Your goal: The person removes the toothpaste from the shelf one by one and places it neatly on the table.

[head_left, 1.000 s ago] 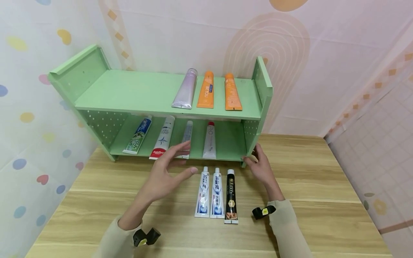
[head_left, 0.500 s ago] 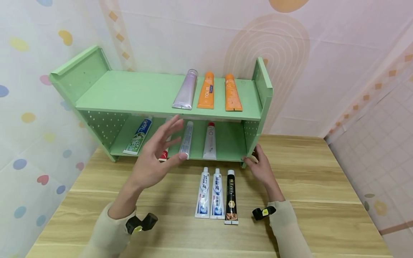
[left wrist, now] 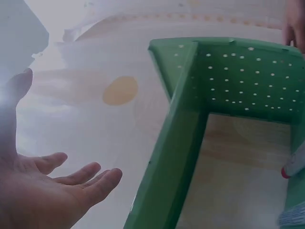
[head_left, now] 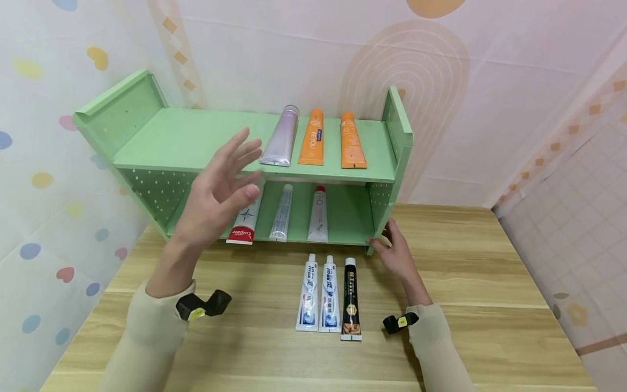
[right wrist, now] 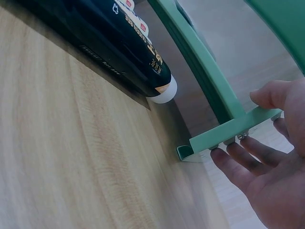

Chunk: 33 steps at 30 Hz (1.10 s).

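Note:
My left hand (head_left: pixel 215 190) hovers in front of the left half of a green two-tier shelf (head_left: pixel 186 139), fingers spread and holding nothing. It hides the leftmost tube on the lower tier. Beside it lie a white and red Colgate toothpaste tube (head_left: pixel 245 218), a silvery tube (head_left: pixel 281 212) and a white tube with a red cap (head_left: pixel 319 215). At the shelf's lower right corner, my right hand (head_left: pixel 395 255) grips the side panel (right wrist: pixel 233 129), thumb on one face and fingers on the other. In the left wrist view the left palm (left wrist: pixel 43 200) is beside the upper board (left wrist: pixel 167 152).
On the upper tier lie a lilac tube (head_left: pixel 283 139) and two orange tubes, one marked BEYOU (head_left: pixel 312 139) and another (head_left: pixel 352 141) to its right. Two white-blue toothpaste tubes (head_left: pixel 307 296) and a black one (head_left: pixel 350 302) lie on the wooden table (head_left: pixel 470 305) before the shelf.
My left hand has moved up and left, away from the silvery tube, uncovering it and the Colgate tube and covering the leftmost tube. The right hand stays on the panel.

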Available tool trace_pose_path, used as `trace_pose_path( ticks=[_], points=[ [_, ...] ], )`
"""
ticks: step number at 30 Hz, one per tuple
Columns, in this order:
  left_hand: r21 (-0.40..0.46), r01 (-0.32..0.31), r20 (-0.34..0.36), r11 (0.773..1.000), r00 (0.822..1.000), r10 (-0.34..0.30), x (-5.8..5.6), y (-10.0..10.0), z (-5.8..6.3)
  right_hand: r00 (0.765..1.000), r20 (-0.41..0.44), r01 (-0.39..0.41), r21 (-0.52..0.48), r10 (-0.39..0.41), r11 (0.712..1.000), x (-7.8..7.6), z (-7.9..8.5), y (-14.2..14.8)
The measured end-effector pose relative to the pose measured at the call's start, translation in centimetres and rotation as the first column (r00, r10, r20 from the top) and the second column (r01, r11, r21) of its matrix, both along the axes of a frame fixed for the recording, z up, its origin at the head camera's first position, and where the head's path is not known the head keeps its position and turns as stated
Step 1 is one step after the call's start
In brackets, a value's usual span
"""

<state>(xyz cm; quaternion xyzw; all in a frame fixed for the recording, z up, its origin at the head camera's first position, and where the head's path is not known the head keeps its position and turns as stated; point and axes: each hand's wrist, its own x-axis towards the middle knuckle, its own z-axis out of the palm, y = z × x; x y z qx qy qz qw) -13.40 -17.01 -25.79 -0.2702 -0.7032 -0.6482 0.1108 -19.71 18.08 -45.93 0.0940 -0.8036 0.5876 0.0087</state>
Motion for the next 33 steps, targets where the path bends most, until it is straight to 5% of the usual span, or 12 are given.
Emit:
trace_pose_path(
  ticks=[10, 15, 25, 33],
  points=[
    [0.096, 0.021, 0.109, 0.995, 0.994, -0.032, -2.2, -1.1, 2.6, 1.0, 0.011, 0.006, 0.001, -0.006, 1.0, -0.3, -0.2, 0.0],
    [0.151, 0.045, 0.233, 0.987, 0.969, -0.08, -3.8, -1.9, 3.8, 1.0, 0.023, 0.0, -0.006, 0.0, 1.0, -0.2, -0.1, -0.1],
    [0.116, 0.037, 0.45, 0.993, 0.889, -0.085, -7.2, -3.4, 6.0, 0.999, 0.045, -0.017, -0.001, 0.017, 1.0, 1.6, 3.2, -0.7],
    [0.112, -0.018, 0.606, 0.994, 0.794, -0.054, -9.8, -3.5, 7.1, 1.0, 0.026, -0.01, -0.016, 0.011, 1.0, 0.3, 0.8, -0.3]
  ],
)
